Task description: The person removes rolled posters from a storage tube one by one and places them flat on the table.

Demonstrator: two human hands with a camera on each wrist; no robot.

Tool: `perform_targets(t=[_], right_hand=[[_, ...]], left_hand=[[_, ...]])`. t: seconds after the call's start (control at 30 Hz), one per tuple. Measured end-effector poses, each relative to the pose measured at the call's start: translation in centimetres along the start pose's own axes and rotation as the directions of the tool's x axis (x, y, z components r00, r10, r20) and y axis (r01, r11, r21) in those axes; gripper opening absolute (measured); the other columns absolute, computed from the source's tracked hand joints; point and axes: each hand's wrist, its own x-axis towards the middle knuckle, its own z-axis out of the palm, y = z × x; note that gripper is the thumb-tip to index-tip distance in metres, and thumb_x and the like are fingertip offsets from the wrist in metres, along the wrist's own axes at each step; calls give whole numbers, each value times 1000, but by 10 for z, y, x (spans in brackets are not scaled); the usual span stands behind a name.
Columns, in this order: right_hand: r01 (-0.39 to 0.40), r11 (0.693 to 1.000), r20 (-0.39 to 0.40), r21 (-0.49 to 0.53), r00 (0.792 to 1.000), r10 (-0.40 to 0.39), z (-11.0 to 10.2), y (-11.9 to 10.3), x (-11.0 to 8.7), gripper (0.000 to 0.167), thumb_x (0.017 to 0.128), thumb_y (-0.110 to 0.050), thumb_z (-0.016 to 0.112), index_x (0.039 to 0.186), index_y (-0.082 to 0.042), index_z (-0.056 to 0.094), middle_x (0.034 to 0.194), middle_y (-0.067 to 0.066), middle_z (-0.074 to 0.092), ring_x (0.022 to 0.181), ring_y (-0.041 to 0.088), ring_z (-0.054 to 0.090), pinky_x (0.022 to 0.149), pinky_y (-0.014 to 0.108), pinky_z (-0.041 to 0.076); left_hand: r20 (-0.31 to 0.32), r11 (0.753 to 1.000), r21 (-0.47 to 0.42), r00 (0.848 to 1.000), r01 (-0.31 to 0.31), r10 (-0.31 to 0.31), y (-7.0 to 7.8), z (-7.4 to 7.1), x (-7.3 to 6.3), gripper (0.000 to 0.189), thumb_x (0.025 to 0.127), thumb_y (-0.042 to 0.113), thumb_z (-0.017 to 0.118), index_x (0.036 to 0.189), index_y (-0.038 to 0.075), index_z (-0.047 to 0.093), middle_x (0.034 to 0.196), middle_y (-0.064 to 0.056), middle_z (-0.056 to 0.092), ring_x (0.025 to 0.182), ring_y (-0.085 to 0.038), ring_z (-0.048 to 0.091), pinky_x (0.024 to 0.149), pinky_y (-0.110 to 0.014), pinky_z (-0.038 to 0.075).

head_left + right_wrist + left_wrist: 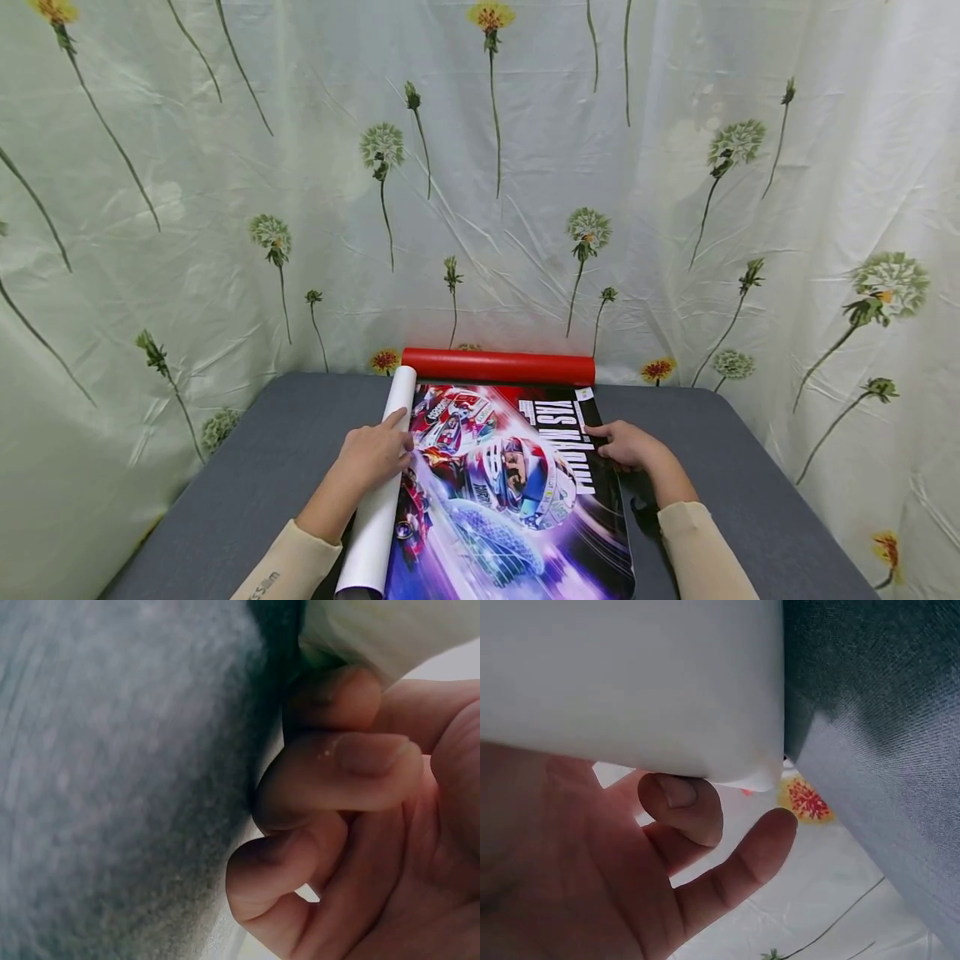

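A glossy poster [517, 533] with a racing helmet and cars lies face up on the table. Its left side is rolled into a white tube [372, 533], back side outward. My left hand [375, 454] grips this tube from above, index finger along its top. In the left wrist view one bent finger [681, 799] touches the white roll [645, 682] while another finger stands away from it. At the poster's right edge, my right hand [633, 446] holds the border, fingertips over the printed face. The right wrist view has its other fingers [337, 772] curled near the table.
A red roll [498, 367] lies across the poster's far end. The dark grey table [225, 500] reaches back to a pale curtain [322, 167] printed with dandelions. A thin black object [645, 512] lies beside the poster, near the right forearm.
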Motion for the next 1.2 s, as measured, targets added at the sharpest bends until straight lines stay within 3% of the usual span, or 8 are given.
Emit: perform_targets(t=[0.27,0.5,0.67,0.8,0.97,1.2], right_hand=[[-12,1000,-13,14,1000,12,-1,3,-1,53,100,-3,62,152,-14,57,71,6,52,46,12,40,48,25,37],[-17,999,-12,36,1000,18,-2,3,-1,54,100,-2,62,152,-14,58,76,9,55,46,12,40,48,25,38],[-10,999,-8,49,1000,11,-2,3,-2,54,100,-2,61,153,-14,57,82,12,58,45,12,39,48,25,38],[1,998,-4,60,1000,-1,-2,4,-2,54,100,-1,61,153,-13,57,81,11,56,46,12,39,49,25,39],[-3,998,-7,70,1000,3,-1,4,-3,54,100,-1,60,153,-13,57,73,7,52,45,11,38,48,25,38],[-4,997,-21,72,1000,5,0,4,-3,54,100,-1,61,152,-13,57,69,5,50,45,11,37,48,24,37]], left_hand=[[-11,1000,7,1000,15,-15,-1,0,2,16,90,32,84,103,24,81,162,-12,52,76,-27,63,66,-43,52],[-5,999,42,1000,-7,7,-2,0,-1,10,91,28,81,100,24,83,163,-6,53,74,-23,60,62,-38,49],[-21,999,41,1000,1,0,-3,2,0,12,94,32,79,102,23,82,162,-9,53,70,-23,57,62,-39,48],[-12,999,41,1000,15,-14,-4,3,1,15,93,37,80,99,24,79,162,-11,52,71,-24,57,62,-39,49],[0,1000,29,1000,6,-6,-5,2,1,7,91,29,82,90,25,76,162,-12,52,72,-23,59,64,-38,51],[0,999,38,1000,-13,13,-6,2,-1,7,92,26,79,97,25,84,164,-7,52,69,-20,55,59,-35,46]])
